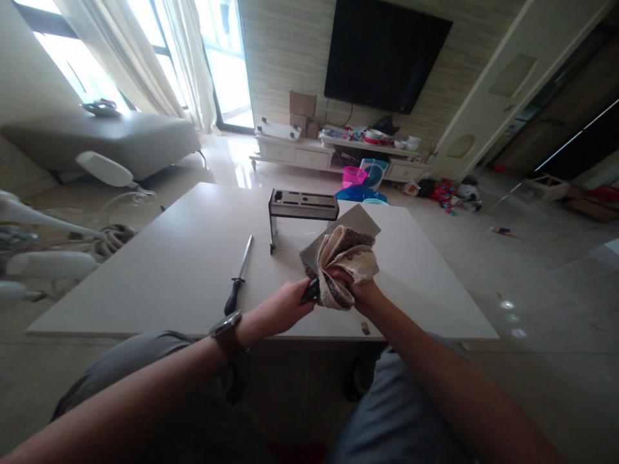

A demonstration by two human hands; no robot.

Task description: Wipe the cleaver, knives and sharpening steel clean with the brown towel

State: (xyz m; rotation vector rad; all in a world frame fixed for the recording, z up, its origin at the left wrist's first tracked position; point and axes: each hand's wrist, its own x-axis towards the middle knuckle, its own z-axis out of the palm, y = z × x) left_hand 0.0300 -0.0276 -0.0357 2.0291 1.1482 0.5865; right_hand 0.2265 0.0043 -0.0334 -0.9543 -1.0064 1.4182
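Observation:
My left hand (285, 306) is closed around the black handle of a cleaver (365, 223), whose broad grey blade points up and to the right above the table. A bunched brown and cream cloth (355, 254) is wrapped over part of the blade near the handle. Gripping this cloth from the right is my right hand (360, 290), its fingers partly hidden in the folds. Just beyond the blade stands a knife block (304, 205) with a slotted top and see-through sides. To the left, a honing steel (240, 277) with a black handle lies on the table.
The white table (159, 277) spans the space before my knees. A small sticker-like figure (365, 328) is near its front edge. White chairs (53, 264) stand at the left. Past the far edge are a pink basket (354, 176) and a blue tub (360, 194).

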